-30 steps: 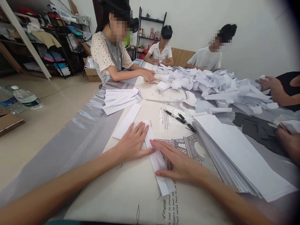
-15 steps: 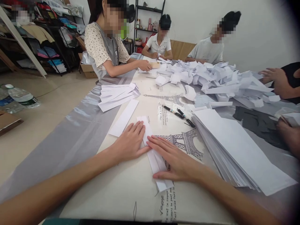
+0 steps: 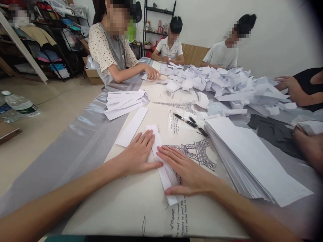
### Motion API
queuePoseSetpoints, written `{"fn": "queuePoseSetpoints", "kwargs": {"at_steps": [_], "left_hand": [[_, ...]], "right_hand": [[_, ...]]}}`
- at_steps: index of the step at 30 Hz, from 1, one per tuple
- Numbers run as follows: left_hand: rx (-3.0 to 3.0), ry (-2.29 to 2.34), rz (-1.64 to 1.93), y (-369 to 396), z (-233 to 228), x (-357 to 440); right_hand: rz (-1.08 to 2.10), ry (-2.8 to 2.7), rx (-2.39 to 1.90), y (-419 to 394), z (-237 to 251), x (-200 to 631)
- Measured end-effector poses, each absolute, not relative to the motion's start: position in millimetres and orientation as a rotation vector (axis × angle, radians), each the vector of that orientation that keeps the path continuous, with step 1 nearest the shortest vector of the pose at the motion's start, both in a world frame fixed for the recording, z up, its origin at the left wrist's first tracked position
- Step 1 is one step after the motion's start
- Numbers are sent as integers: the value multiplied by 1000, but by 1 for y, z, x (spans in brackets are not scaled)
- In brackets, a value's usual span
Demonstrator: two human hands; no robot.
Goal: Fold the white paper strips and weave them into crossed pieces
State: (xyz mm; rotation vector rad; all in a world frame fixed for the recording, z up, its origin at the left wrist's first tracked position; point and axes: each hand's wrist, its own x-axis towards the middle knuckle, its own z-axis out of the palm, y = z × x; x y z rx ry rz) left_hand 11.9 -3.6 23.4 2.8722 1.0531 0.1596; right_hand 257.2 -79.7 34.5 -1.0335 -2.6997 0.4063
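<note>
Now narrower at its near end than a second ago, a long white paper strip (image 3: pixel 165 178) lies slantwise on the Eiffel Tower-printed table cover (image 3: pixel 121 208), between two bare hands; the flap that spread out to the right shows less, which suggests the fold is further along. The right hand (image 3: pixel 185 171) is open, palm down, its fingers extended over the strip's right side and its thumb reaching toward the near end, pressing rather than gripping. Just beyond, the left hand (image 3: pixel 137 154) lies spread and flat, fingertips on the strip's far part, thumb stretched across to the right; it clasps nothing. A flat sheet (image 3: pixel 132 127) rests to its far left, a tall stack of paper (image 3: pixel 254 154) to the right, and pens (image 3: pixel 185 120) lie between. Farther off come fanned strips (image 3: pixel 123 104) at left, a co-worker's hand (image 3: pixel 152 72) on paper, and a broad heap of folded paper (image 3: pixel 227 80).
</note>
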Motion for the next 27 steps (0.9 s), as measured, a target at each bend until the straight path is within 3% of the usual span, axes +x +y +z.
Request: {"fn": "queuePoseSetpoints", "kwargs": {"at_steps": [27], "left_hand": [[2831, 999, 164, -2, 21, 7]], "right_hand": [[564, -2653, -1125, -77, 39, 256]]}}
